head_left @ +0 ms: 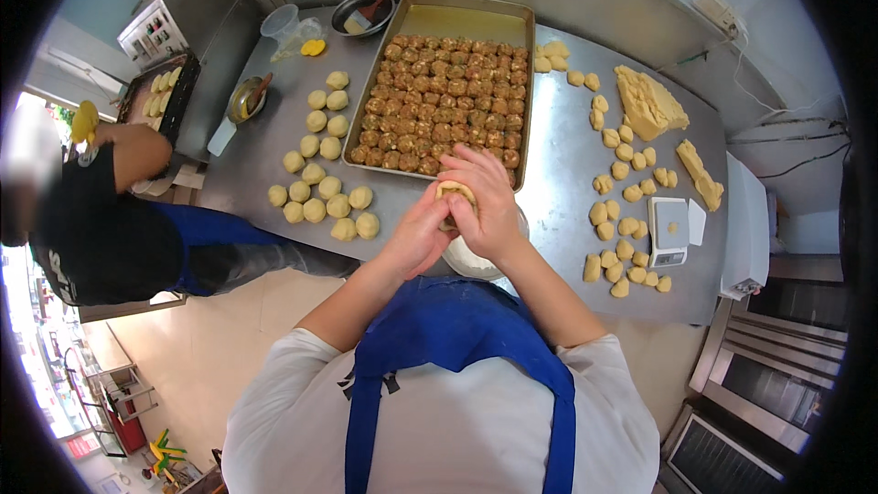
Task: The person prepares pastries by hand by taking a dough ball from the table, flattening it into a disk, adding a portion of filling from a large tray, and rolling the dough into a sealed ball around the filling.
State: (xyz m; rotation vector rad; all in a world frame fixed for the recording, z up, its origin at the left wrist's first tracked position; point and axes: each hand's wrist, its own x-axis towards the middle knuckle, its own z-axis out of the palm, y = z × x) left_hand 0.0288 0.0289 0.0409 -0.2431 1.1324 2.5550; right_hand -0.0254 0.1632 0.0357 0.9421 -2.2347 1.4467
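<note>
Between my two hands is a piece of pale yellow dough, cupped with its rim curling up; what lies inside it is mostly hidden. My left hand wraps it from the left and below. From the right my right hand closes over it, thumb pressed at the dough's opening. Just beneath my hands sits a round bowl of white flour, partly covered by them. Directly beyond, a large metal tray holds rows of brown filling balls.
Smooth round dough balls stand left of the tray. Rougher dough pieces, a big dough slab and a white scale lie right. A black bowl with a brush is at the back. A co-worker stands left.
</note>
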